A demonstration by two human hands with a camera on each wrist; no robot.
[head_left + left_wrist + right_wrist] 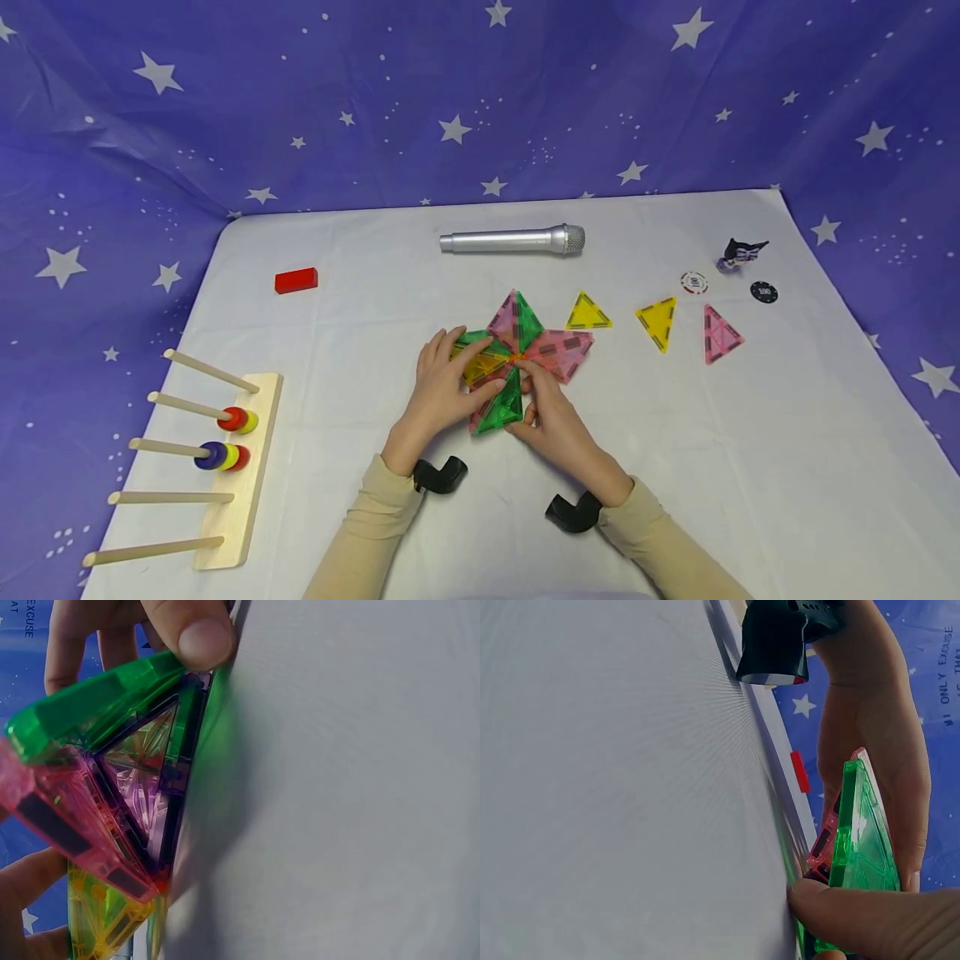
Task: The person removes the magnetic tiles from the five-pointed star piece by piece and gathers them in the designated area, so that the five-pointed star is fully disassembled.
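A pinwheel of translucent magnetic triangle tiles (525, 337) in pink, green and yellow lies at the table's middle. At its near side a green triangle tile (501, 407) (97, 705) (862, 840) is tilted up off the cloth against pink tiles (67, 825). My left hand (442, 387) lies over the left tiles and pinches that green tile's edge, thumb (196, 634) in front and fingers behind. My right hand (551, 417) pinches the same tile from the right, its thumb (870, 915) low on the edge. The left hand (862, 712) shows beyond the tile.
Two loose yellow triangles (587, 313) (657, 321) and a pink one (720, 335) lie to the right. A silver microphone (513, 241) is behind, a red block (296, 280) at the left. A wooden peg rack (238, 467) with rings stands near left. Two poker chips (694, 282) and a small figure (741, 252) sit far right.
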